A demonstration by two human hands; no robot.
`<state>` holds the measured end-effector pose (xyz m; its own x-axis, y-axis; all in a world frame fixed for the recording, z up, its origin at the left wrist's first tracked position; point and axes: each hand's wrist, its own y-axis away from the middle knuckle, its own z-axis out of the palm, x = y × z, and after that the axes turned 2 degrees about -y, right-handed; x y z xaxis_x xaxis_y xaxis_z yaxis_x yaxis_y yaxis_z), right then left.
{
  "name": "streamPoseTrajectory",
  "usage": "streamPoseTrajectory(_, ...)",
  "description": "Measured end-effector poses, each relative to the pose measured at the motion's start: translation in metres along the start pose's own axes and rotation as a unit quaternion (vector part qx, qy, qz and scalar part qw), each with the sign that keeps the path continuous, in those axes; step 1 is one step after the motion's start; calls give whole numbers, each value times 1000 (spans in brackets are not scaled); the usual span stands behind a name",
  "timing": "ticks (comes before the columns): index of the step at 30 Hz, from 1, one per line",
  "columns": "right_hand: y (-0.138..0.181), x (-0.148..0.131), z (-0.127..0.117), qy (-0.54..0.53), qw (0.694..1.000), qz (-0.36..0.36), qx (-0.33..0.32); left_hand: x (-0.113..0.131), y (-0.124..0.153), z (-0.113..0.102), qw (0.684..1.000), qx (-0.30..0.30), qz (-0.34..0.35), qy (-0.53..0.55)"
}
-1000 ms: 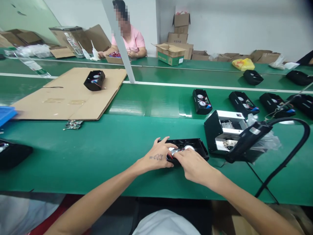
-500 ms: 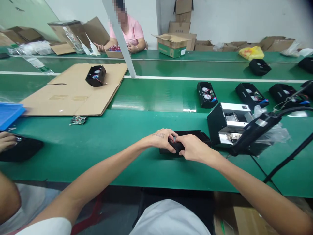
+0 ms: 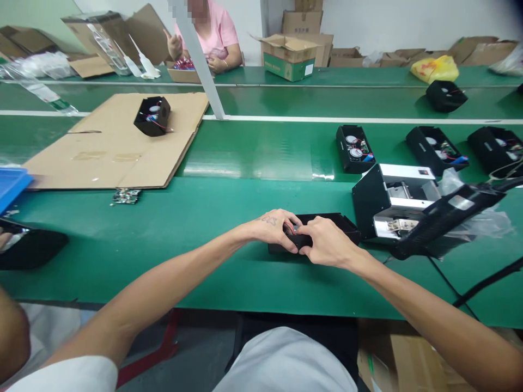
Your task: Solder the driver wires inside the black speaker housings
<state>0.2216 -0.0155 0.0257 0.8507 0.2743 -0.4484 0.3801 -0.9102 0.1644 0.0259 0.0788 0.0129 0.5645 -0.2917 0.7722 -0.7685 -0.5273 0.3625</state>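
Note:
My left hand (image 3: 273, 230) and my right hand (image 3: 327, 242) meet over a black plastic housing (image 3: 327, 222) lying on the green bench. Their fingertips press together on a small dark part inside it, near the housing's left end. My fingers hide most of that part and the housing's interior. The left hand's back bears a small tattoo.
An open black unit with a metal interior (image 3: 394, 201) and a black handheld tool (image 3: 445, 218) lie just right of my hands. Several black housings stand beyond them. A cardboard sheet (image 3: 114, 144), circuit board (image 3: 126, 196) and blue tray (image 3: 10, 188) lie left; a co-worker (image 3: 208, 38) sits opposite.
The silver discs visible in the housing a second ago are now hidden by my hands and the dark part. The view has tilted upward, so everything sits higher in the frame.

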Motion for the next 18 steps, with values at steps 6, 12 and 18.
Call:
streamPoseTrajectory(6,-8,3,-3,-7,1000,6,-13,1,-5,-4,1000,-13,-5,3)
streamPoseTrajectory(12,-8,0,0,-15,1000,0,-13,-4,-7,-3,1000,-28,6,8)
streamPoseTrajectory(18,-1,-1,14,17,999,-26,12,-3,-3,3,999,-3,44,-26)
